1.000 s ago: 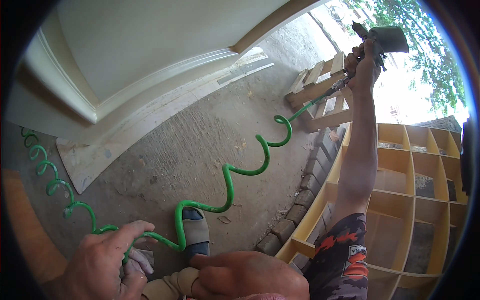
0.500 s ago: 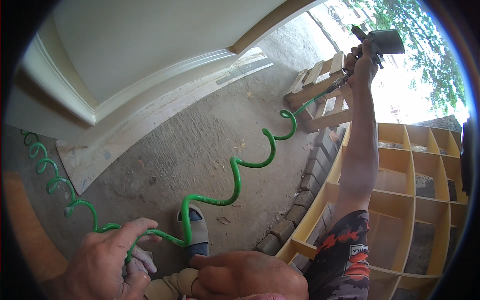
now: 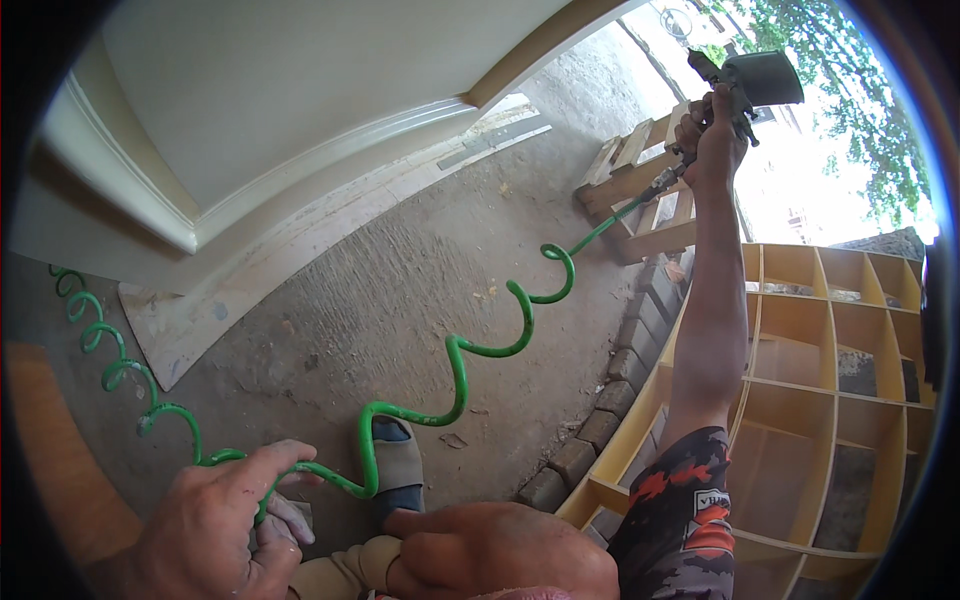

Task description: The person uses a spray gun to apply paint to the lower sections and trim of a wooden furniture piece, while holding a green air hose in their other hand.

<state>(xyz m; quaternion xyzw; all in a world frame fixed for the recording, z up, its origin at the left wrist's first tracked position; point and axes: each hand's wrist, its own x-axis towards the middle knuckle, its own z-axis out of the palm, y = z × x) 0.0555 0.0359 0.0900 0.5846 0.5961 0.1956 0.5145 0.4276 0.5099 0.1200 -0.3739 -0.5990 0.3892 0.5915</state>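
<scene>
My right hand (image 3: 712, 130) is stretched far out and up, gripping a dark air tool (image 3: 755, 78) by its handle. A green coiled hose (image 3: 460, 365) runs from the base of that tool down across the concrete floor to my left hand (image 3: 215, 525). The fingers of my left hand curl over the hose at the lower left, with a pale cloth (image 3: 285, 520) just under them. Beyond that hand the hose continues in tight coils (image 3: 95, 335) toward the left edge. A foot in a grey sandal (image 3: 397, 462) rests under the hose.
A yellow wooden shelf unit (image 3: 800, 400) with open compartments lies at the right, behind a row of grey paving blocks (image 3: 600, 425). Wooden pallets (image 3: 640, 180) sit beyond. A white moulded panel (image 3: 300, 120) and a plank (image 3: 260, 290) lean at the upper left.
The hose has been pulled straighter toward the tool, its middle loops shifting right and opening up. Both hands stay about where they were.
</scene>
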